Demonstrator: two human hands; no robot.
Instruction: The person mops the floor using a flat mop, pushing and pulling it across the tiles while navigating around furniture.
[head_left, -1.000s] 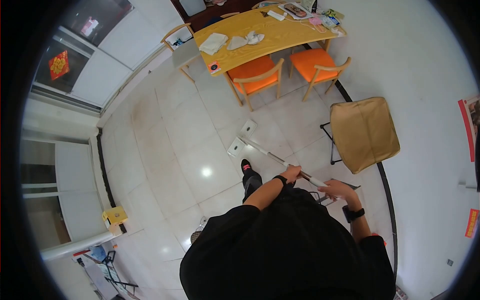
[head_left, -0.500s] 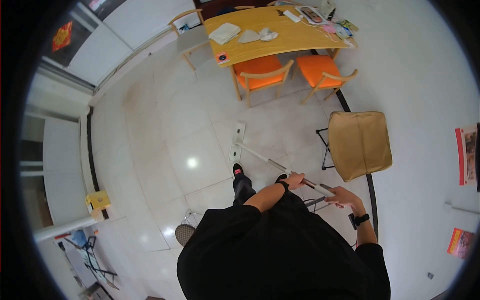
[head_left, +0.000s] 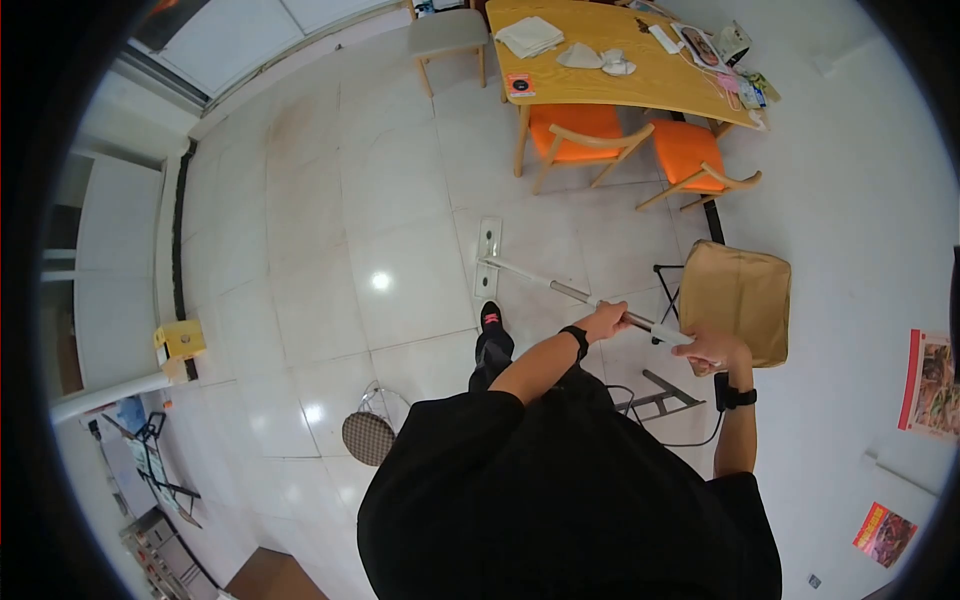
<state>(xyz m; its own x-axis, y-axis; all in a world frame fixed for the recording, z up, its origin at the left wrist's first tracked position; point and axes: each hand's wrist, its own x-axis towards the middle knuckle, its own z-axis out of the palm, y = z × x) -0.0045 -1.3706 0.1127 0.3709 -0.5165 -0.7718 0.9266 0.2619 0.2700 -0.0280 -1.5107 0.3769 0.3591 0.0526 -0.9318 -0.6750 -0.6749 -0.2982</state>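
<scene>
A flat mop (head_left: 488, 258) with a white rectangular head lies on the tiled floor, just beyond the toe of my left black shoe (head_left: 491, 316). Its pole (head_left: 572, 290) slants up from the head toward my right side. My left hand (head_left: 605, 322) is wrapped around the middle of the pole. Near the pole's top end, my right hand (head_left: 715, 352) grips the white handle section, with the fingers partly hidden. Both wrists wear black bands.
A yellow table (head_left: 600, 70) with cloths and papers stands ahead, two orange chairs (head_left: 590, 130) at its near side. A brown-covered folding chair (head_left: 735, 300) is by the right wall. A round checked stool (head_left: 368, 438) stands left of me; a yellow box (head_left: 180, 342) sits farther left.
The view has shifted, so the table sits farther right and higher. The mop head has slid slightly forward from my shoe and turned straighter. Both hands keep their hold on the pole.
</scene>
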